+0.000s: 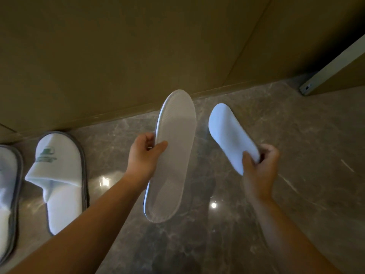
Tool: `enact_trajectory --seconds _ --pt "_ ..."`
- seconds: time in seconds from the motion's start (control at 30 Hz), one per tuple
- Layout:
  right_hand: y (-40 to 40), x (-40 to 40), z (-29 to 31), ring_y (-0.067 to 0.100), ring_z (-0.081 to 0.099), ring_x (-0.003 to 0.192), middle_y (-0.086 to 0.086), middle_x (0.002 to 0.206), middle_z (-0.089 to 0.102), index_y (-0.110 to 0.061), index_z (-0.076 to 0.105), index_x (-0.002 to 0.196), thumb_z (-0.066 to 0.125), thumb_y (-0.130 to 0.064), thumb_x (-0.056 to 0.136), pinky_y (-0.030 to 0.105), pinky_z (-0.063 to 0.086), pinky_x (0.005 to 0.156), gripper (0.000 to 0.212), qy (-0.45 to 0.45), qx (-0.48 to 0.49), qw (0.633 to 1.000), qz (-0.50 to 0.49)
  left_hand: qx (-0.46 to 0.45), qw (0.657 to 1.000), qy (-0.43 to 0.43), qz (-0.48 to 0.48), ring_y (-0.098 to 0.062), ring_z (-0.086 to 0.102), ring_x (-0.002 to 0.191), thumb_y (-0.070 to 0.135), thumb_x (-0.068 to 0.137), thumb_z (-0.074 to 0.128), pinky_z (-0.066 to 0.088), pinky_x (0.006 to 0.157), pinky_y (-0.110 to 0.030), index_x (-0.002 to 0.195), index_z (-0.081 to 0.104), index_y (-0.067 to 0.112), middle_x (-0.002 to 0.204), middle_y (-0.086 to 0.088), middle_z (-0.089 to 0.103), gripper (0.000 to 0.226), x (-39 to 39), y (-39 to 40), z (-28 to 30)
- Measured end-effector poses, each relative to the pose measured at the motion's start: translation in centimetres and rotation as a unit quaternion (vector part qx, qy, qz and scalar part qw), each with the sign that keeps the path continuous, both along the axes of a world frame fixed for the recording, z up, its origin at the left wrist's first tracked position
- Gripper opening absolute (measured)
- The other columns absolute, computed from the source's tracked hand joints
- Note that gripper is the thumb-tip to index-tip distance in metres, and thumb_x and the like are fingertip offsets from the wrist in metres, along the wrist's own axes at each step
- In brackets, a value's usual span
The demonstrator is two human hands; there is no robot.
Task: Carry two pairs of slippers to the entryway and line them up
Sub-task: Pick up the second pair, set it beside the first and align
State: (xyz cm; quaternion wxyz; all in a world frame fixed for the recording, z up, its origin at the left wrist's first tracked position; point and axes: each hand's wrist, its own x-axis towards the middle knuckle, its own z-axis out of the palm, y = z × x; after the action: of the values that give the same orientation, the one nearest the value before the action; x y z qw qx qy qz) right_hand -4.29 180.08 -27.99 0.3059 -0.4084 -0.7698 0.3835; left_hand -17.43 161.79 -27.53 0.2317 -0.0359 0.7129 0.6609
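Observation:
My left hand [145, 155] grips a white slipper [171, 165] by its left edge, held above the floor with its textured sole turned toward me. My right hand [260, 167] pinches the near end of a second white slipper [229, 133], which tilts up and to the left in the air. On the floor at the left lies a white slipper with grey trim and a green logo [59, 180], toe toward the wall. Beside it, at the frame's left edge, lies another grey-trimmed slipper [7, 194], partly cut off.
The floor is glossy grey marble [227, 234] with light reflections. A tan wall [118, 56] with a low baseboard runs across the back. At the upper right stands a pale door edge or frame [331, 66] reaching the floor.

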Motion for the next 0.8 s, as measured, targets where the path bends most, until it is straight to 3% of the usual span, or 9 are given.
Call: enact_trajectory --seconds 0.07,0.17,0.27,0.33,0.43,0.5,0.57,0.7,0.8 --pt "-0.2 1.5 -1.8 0.024 0.054 0.085 0.008 0.095 0.052 -0.005 0.045 0.101 0.060 -0.003 0.077 0.032 0.047 0.066 0.028 -0.079 -0.040 0.996 0.005 -0.002 1.000 0.003 -0.010 -0.025 0.059 0.075 0.008 0.078 0.062 0.049 0.072 -0.039 0.073 0.054 0.025 0.083 -0.008 0.061 0.019 0.5 0.7 -0.5" --pt "-0.2 2.4 -3.6 0.023 0.055 0.090 0.013 0.102 0.054 -0.003 0.045 0.105 0.062 -0.007 0.078 0.023 0.047 0.061 0.032 -0.150 -0.057 0.987 0.028 -0.006 1.000 0.003 -0.022 -0.024 0.057 0.072 0.007 0.077 0.062 0.048 0.068 -0.036 0.071 0.054 0.024 0.078 -0.006 0.061 0.020 1.1 1.5 -1.4" --pt "0.5 1.5 -4.3 0.034 0.056 0.102 0.021 0.113 0.055 0.002 0.045 0.112 0.062 -0.006 0.077 0.040 0.053 0.079 0.039 -0.188 -0.099 0.977 0.015 -0.010 1.000 -0.003 -0.026 -0.028 0.058 0.079 0.008 0.077 0.062 0.049 0.073 -0.042 0.072 0.054 0.023 0.082 -0.010 0.062 0.017 1.3 1.9 -1.8" --pt "0.5 0.5 -4.4 0.039 0.052 0.111 0.025 0.121 0.052 0.004 0.043 0.118 0.065 -0.010 0.077 0.049 0.048 0.093 0.049 -0.227 -0.100 0.968 0.021 -0.015 1.000 0.003 -0.024 -0.027 0.059 0.078 0.008 0.077 0.063 0.050 0.073 -0.042 0.072 0.055 0.023 0.082 -0.009 0.062 0.018 1.3 2.1 -1.8" --pt "-1.6 -0.9 -4.0 0.035 0.047 0.118 0.022 0.127 0.049 0.001 0.043 0.122 0.067 -0.016 0.076 0.036 0.038 0.100 0.055 -0.199 -0.094 0.974 0.054 -0.006 1.000 0.002 -0.016 -0.019 0.059 0.070 0.008 0.077 0.062 0.050 0.066 -0.035 0.070 0.053 0.025 0.076 -0.002 0.061 0.020 1.1 2.2 -1.8" --pt "-4.2 -1.8 -3.1 0.014 0.048 0.115 0.005 0.128 0.048 -0.013 0.041 0.125 0.067 -0.018 0.076 0.025 0.038 0.094 0.055 -0.125 -0.188 0.967 0.119 0.011 1.000 -0.002 -0.026 -0.015 0.058 0.067 0.007 0.078 0.061 0.051 0.060 -0.028 0.069 0.053 0.024 0.074 -0.001 0.061 0.021 0.9 2.0 -1.8" --pt "-6.5 -2.8 -2.0 -0.009 0.052 0.098 -0.016 0.114 0.050 -0.026 0.045 0.118 0.069 -0.019 0.074 0.013 0.047 0.083 0.051 -0.058 -0.282 0.941 0.180 0.038 0.997 -0.011 -0.059 -0.013 0.058 0.064 0.004 0.080 0.057 0.051 0.055 -0.020 0.071 0.053 0.021 0.073 -0.002 0.060 0.020 0.9 1.6 -1.6" --pt "-8.2 -4.2 -0.9 0.007 0.045 0.112 0.001 0.132 0.039 -0.026 0.029 0.129 0.071 -0.027 0.069 0.017 0.040 0.084 0.074 -0.064 -0.329 0.921 0.200 0.099 0.981 -0.071 -0.152 -0.004 0.061 0.061 0.007 0.082 0.053 0.049 0.058 -0.018 0.078 0.057 0.020 0.073 0.002 0.064 0.015 0.9 0.6 -1.1" --pt "-8.6 -4.4 -0.3 0.013 0.037 0.121 0.000 0.142 0.029 -0.029 0.017 0.136 0.072 -0.030 0.067 0.020 0.037 0.084 0.088 -0.095 -0.349 0.908 0.213 0.149 0.956 -0.131 -0.215 0.000 0.063 0.071 0.020 0.082 0.049 0.049 0.069 -0.020 0.086 0.064 0.024 0.073 0.012 0.070 0.016 0.8 -0.4 -0.9"
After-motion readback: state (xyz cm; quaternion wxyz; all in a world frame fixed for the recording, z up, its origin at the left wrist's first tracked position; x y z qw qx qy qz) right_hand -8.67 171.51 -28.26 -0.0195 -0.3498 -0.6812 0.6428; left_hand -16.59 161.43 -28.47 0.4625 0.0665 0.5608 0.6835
